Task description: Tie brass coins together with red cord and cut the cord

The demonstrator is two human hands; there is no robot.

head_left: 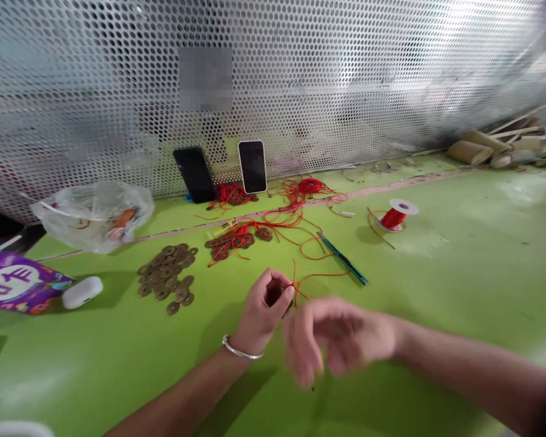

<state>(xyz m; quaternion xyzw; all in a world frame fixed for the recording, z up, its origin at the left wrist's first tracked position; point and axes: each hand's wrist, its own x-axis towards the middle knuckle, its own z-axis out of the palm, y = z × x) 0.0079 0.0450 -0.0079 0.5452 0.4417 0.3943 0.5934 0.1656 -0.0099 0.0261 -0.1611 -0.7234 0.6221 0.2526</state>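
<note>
My left hand (266,306), with a silver bangle at its wrist, pinches a red cord (295,284) between thumb and fingertips. Loose ends of the cord stick up and trail right across the green table. Something dark shows beneath the fingers, too hidden to name. Just right of it, my right hand (330,337) hangs over the table with bent fingers, smeared by motion, so whether it holds anything cannot be made out. Beyond the hands lie a green craft knife (344,259), a bunch of holed coins tied with red cord (230,243) and a pile of loose holed coins (166,270).
A spool of red cord (394,216) stands at the right. Two phones, one black (195,175) and one white-edged (253,167), lean on the perforated metal panel (300,91). At left are a plastic bag (95,212), a purple packet (22,282) and a white case (82,292).
</note>
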